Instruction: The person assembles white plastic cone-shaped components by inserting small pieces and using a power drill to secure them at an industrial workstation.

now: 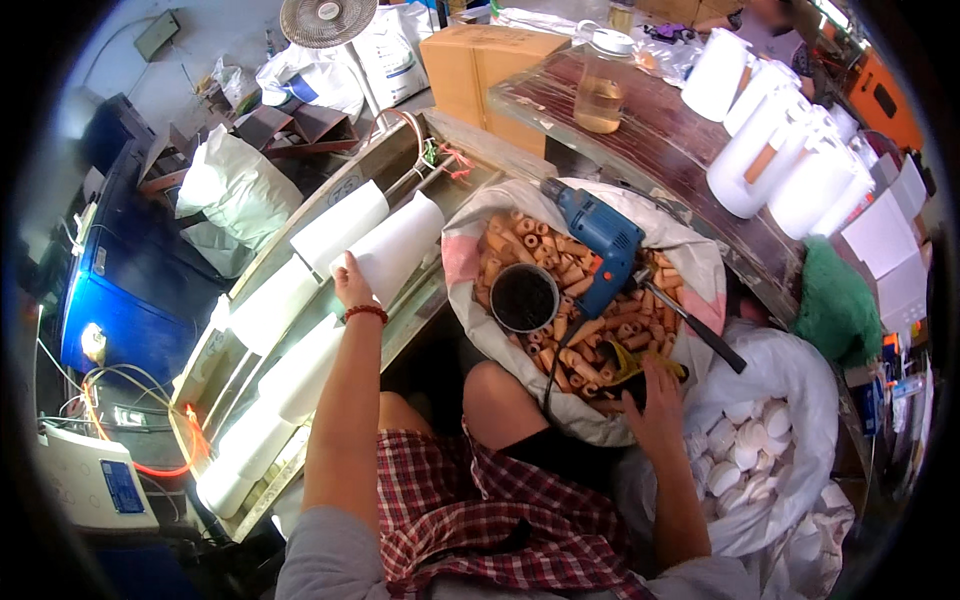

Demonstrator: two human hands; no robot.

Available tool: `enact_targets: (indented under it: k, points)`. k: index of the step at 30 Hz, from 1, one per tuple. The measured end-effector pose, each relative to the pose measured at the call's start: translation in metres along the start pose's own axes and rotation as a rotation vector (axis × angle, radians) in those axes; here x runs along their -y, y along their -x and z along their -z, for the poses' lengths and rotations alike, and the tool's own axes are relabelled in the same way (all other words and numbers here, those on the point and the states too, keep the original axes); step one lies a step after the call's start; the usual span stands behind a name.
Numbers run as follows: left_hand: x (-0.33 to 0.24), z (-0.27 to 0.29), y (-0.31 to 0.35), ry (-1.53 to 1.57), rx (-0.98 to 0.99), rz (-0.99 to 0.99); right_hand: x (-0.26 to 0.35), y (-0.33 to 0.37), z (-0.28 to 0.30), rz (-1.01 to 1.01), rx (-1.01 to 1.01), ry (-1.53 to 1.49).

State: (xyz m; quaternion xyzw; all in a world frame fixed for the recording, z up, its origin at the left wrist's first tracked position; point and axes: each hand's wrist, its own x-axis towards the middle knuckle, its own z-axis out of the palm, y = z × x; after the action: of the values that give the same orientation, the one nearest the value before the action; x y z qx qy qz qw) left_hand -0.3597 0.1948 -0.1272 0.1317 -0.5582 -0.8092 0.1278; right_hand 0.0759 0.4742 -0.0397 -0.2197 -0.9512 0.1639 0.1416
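My left hand is closed on the near end of a white tapered cylinder, which lies slantwise in a long wooden trough. More white cylinders lie along the trough on rods. My right hand, fingers apart, is over the near rim of an open sack, beside a crumpled yellow-and-black item. Orange-brown hollow plugs fill the sack. On them rest a blue power drill and a round dark-filled cup. A black-handled metal tool lies across the right side.
A white bag of round white pieces stands at my right. Along the dark red table are white jugs and a clear jug of yellowish liquid. A cardboard box, a fan and another person are farther off.
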Motion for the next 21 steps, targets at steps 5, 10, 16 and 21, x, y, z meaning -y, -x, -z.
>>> enact_targets:
  k: [5, 10, 16, 21]
  points:
    - [0.019, 0.016, -0.001, -0.307, 0.218, 0.102, 0.003, -0.002, -0.009, 0.01, 0.111, 0.076]
    - [0.007, 0.036, 0.005, -0.483, 0.201, 0.125, 0.0, -0.007, -0.009, 0.031, 0.122, -0.007]
    - [-0.042, 0.059, 0.079, -0.572, 0.749, 0.199, -0.016, -0.016, 0.018, -0.407, -0.271, -1.117]
    - [-0.142, 0.056, 0.225, -0.374, 1.418, 0.386, 0.108, -0.037, 0.007, -0.221, 0.058, -1.534]
